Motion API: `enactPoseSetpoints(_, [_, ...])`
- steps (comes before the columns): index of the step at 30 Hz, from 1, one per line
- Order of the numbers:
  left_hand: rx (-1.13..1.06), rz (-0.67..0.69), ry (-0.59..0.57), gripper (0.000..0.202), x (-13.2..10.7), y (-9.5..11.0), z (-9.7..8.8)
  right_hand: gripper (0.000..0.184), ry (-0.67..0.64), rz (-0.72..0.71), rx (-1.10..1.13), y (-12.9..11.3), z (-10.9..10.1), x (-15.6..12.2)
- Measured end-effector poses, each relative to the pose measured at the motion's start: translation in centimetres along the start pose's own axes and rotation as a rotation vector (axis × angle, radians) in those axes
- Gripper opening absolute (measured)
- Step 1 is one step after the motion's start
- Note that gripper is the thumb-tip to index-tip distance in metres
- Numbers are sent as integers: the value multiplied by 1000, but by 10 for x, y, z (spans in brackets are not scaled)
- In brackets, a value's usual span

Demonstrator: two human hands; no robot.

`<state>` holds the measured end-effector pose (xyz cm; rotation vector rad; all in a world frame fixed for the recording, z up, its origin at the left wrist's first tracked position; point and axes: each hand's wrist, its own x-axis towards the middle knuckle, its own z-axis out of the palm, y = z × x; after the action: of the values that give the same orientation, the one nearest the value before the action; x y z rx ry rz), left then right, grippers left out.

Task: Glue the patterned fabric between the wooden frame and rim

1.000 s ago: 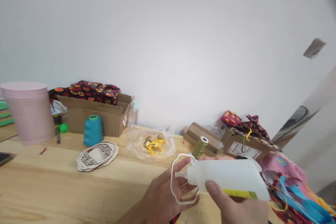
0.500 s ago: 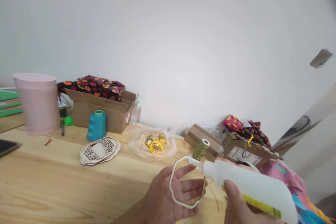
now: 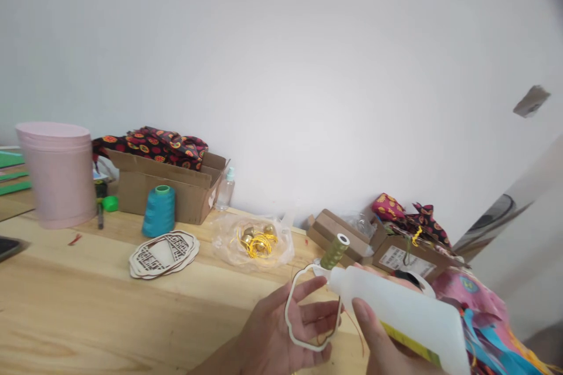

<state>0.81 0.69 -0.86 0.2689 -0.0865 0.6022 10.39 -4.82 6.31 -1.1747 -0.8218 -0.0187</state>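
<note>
The left hand [image 3: 281,328] is partly open, fingers spread and curved, and holds a thin pale wooden outline frame [image 3: 287,312] upright above the front right part of the desk [image 3: 88,310]. The right hand [image 3: 387,351] is closed around a white plastic squeeze bottle [image 3: 400,310], which lies tilted with its nozzle at the frame's top edge, apparently touching it.

The frame looks slender and the left hand's hold looks light, so it could slip or snap if the fingers shift or the nozzle presses too hard. A hard squeeze could also put whatever the bottle contains on the fingers or the desk. The bottle's lower end reaches over tangled blue ribbons [image 3: 488,334] at the right edge of the desk, where a careless swing could catch them. An olive thread spool [image 3: 334,252] stands just behind the nozzle and could be knocked.

The bottle's contents cannot be seen, and its yellow-green label [image 3: 409,343] is unreadable at this angle. The lower edge of the picture cuts off the right hand, whose palm is hidden behind the bottle. The spool's base is hidden too, so what it stands on is unclear.
</note>
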Motion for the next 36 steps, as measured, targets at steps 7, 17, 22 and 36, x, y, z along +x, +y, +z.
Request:
enactPoseSetpoints(7, [13,19,6,47,0,-1,-2,48,63,24,-133,0,-7,7])
enactPoseSetpoints(17, [32,22,47,57,0,0,-1,53,139,181,-137,-1,-8,11])
enactPoseSetpoints(22, [41,22,34,50,1,0,-2,49,133,164,-104,-7,-1,5])
enactPoseSetpoints(36, [22,28,29,47,2,0,-6,53,155,163,-78,2,-5,9])
